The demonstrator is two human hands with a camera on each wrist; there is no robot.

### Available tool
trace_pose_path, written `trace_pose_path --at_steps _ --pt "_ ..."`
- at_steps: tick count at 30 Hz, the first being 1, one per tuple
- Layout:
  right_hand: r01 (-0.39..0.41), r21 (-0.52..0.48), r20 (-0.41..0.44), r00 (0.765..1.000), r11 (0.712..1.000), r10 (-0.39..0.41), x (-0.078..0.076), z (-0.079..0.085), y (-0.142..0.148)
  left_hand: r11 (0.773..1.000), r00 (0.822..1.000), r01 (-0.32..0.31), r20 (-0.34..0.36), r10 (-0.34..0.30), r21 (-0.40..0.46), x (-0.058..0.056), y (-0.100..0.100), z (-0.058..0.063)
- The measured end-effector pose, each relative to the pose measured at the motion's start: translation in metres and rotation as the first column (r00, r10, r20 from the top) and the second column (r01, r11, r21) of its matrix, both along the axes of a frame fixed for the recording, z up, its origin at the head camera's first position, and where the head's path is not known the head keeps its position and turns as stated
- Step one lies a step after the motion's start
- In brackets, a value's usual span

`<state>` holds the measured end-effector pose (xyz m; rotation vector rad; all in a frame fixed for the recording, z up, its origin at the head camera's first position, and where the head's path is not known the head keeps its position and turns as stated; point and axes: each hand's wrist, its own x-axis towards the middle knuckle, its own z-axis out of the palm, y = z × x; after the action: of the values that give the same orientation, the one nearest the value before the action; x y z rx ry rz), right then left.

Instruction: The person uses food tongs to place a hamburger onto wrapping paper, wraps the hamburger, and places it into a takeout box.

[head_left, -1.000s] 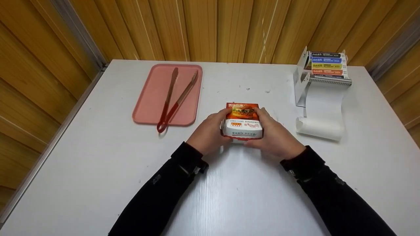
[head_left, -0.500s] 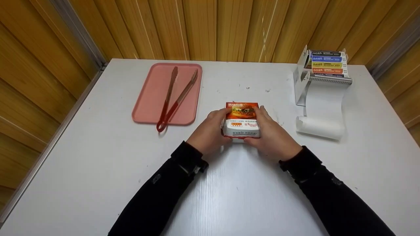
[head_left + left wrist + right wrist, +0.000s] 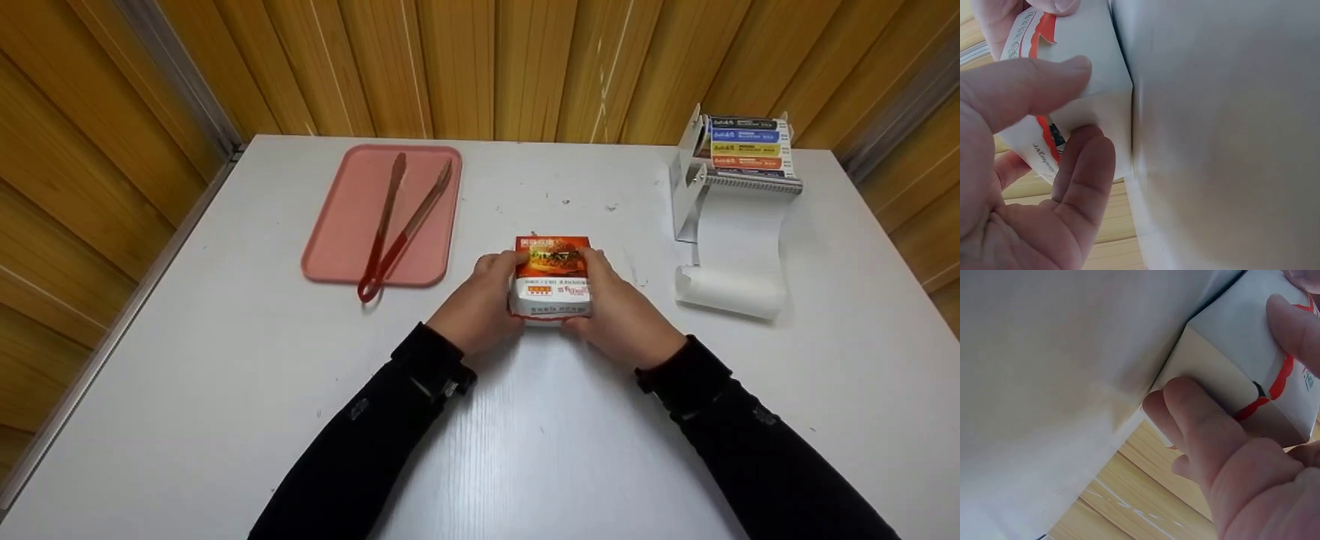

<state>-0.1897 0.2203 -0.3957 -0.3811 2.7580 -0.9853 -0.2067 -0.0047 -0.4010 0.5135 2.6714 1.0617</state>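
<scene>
A small cardboard burger box point(image 3: 553, 259) with a red-orange burger picture on its lid sits on the white table in the middle of the head view. My left hand point(image 3: 482, 304) grips its left side, thumb at the near face and fingers along the side. On the opposite side my right hand point(image 3: 624, 309) holds it the same way. The left wrist view shows the lid's red wavy edge over the white lower part of the box point(image 3: 1092, 34), with a small dark gap by a corner. A similar notch shows near the corner of the box point(image 3: 1224, 320) in the right wrist view.
At the back left, red-handled tongs point(image 3: 390, 251) lie on a pink tray point(image 3: 337, 225), their handle end over its near edge. A metal dispenser point(image 3: 690, 202) with colourful label boxes stands back right, a white paper roll point(image 3: 731, 291) hanging from it. Wood-patterned walls point(image 3: 465, 67) border the table.
The lid has straightened and sits more evenly on the box, its edge at the left closing up. My right hand has shifted slightly left; my left hand has hardly moved.
</scene>
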Motion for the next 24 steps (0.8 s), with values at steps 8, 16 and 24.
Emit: trace_pose_path --at_steps 8,16,24 --pt "0.032 -0.006 0.047 0.998 0.999 -0.032 0.0000 0.0018 0.0015 0.999 0.999 0.054 0.000 -0.054 -0.006 -0.0023 -0.0059 -0.0016" --pt "0.016 0.002 0.056 0.998 1.000 -0.016 0.0002 0.0034 0.0026 0.999 0.998 0.039 0.039 -0.039 0.020 -0.0063 -0.0086 -0.0013" --pt "0.000 0.023 0.042 0.999 1.000 -0.001 0.0024 0.0026 0.0016 0.999 0.998 -0.004 0.060 0.002 0.045 -0.0076 -0.0073 -0.0027"
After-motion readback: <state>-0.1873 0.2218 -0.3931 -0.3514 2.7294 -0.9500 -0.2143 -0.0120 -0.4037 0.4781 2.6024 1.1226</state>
